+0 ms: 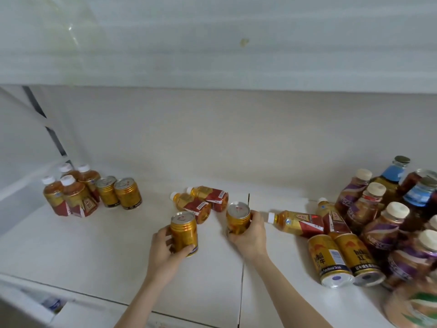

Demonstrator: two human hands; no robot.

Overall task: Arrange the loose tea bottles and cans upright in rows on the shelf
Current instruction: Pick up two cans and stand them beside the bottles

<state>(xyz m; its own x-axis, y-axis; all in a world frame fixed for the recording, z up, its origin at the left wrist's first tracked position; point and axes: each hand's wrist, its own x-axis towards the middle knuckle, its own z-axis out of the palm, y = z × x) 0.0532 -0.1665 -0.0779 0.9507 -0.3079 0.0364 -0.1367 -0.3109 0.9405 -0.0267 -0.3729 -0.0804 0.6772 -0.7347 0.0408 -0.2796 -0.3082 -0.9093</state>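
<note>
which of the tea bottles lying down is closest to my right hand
The lone fallen bottle just right of your right hand, its white cap pointing at it; the other two lie farther back.

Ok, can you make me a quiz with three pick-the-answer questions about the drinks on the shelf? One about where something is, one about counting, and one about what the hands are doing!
1. Where is the tidy upright group of tea bottles and gold cans?
A. far left
B. middle
C. far right

2. How many gold cans stand in that tidy group?
A. one
B. two
C. four

3. What are the hands doing?
A. both empty
B. one holds a bottle
C. each holds a gold can

Answers:
1 A: the tidy group stands far left on the shelf.
2 B: two cans stand beside the bottles.
3 C: the left hand grips a gold can, and the right hand grips another can.
</note>
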